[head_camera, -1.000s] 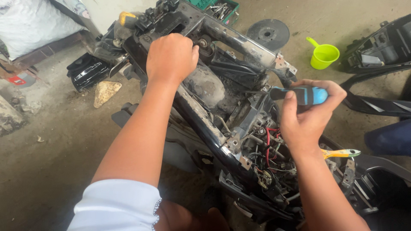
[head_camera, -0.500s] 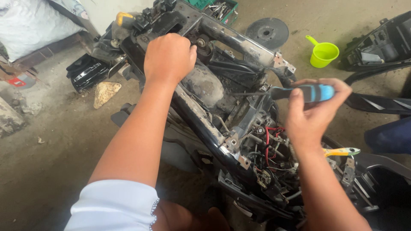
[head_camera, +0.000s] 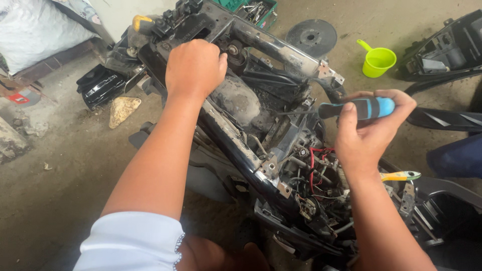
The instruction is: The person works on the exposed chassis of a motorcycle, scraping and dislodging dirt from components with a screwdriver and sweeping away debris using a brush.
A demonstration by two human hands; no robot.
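Observation:
A stripped scooter frame (head_camera: 241, 135) lies across the floor, with bare metal tubes, wiring and engine parts showing. My left hand (head_camera: 195, 68) is closed around the upper frame tube near the far end. My right hand (head_camera: 369, 133) grips a screwdriver with a black and blue handle (head_camera: 359, 108), held level, its thin shaft pointing left into the middle of the frame. Red wires (head_camera: 314, 160) run just below that hand.
A lime green plastic scoop (head_camera: 377, 61) and a dark round disc (head_camera: 311, 36) sit on the concrete beyond the frame. Black body panels (head_camera: 442, 50) lie at right. A yellow-handled tool (head_camera: 399, 175) rests on the frame. A stone (head_camera: 123, 109) lies at left.
My right hand has lifted slightly and turned the screwdriver more level, its shaft now reaching into the frame. My left hand stays on the tube.

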